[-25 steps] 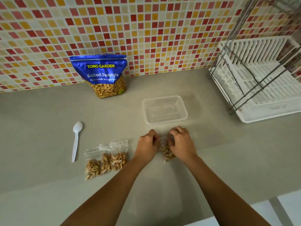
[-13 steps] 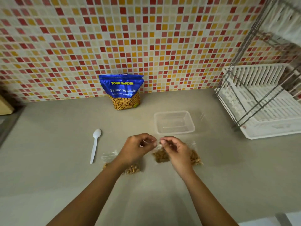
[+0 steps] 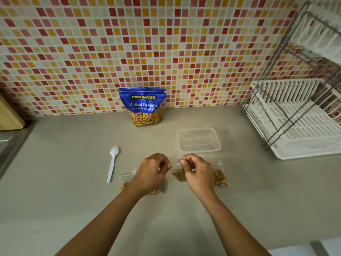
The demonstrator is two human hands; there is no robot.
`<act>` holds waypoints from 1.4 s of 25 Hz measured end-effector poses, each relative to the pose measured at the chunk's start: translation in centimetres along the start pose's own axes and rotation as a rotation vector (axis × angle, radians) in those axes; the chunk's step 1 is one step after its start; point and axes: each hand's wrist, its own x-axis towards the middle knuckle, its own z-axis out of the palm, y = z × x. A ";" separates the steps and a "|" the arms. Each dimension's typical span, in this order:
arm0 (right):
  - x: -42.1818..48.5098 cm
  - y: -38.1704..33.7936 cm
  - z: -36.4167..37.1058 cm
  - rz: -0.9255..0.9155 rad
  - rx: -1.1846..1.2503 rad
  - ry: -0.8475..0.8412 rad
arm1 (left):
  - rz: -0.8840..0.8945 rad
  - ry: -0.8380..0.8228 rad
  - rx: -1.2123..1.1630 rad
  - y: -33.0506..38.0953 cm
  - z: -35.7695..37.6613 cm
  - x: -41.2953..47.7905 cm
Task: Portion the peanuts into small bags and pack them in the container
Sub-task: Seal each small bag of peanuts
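My left hand (image 3: 153,170) and my right hand (image 3: 197,172) each pinch the top edge of a small clear bag of peanuts (image 3: 178,176), which hangs blurred between them just above the counter. Another filled small bag (image 3: 220,179) lies right of my right hand. More filled bags (image 3: 125,179) lie under my left wrist, partly hidden. The clear rectangular container (image 3: 180,143) stands empty just beyond my hands. The blue Salted Peanuts pouch (image 3: 143,106) stands upright against the tiled wall.
A white plastic spoon (image 3: 112,163) lies left of my hands. A white dish rack with a wire frame (image 3: 295,126) fills the right side. A wooden board (image 3: 9,115) and a metal sink edge (image 3: 7,145) sit at the far left.
My hands rose from pressing the bag on the counter and now pinch its top edge, slightly further apart. The view pulled back and tilted up. A filled bag now shows at the right.
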 end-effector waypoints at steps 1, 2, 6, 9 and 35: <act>-0.1 0.1 0.1 0.011 -0.007 -0.002 | -0.017 -0.005 0.008 -0.5 0.0 -0.3; -0.3 0.1 0.2 0.022 -0.014 -0.005 | -0.033 -0.014 0.015 -0.9 0.0 -0.6; -0.6 0.3 1.1 0.057 0.020 -0.025 | -0.111 -0.001 -0.008 -1.6 0.2 -0.9; 0.0 0.7 1.7 0.152 0.232 -0.112 | -0.315 0.030 -0.235 -2.3 0.8 -1.2; 3.9 11.6 -1.2 0.272 -0.231 0.262 | -0.188 -0.132 -0.027 -0.6 10.3 2.4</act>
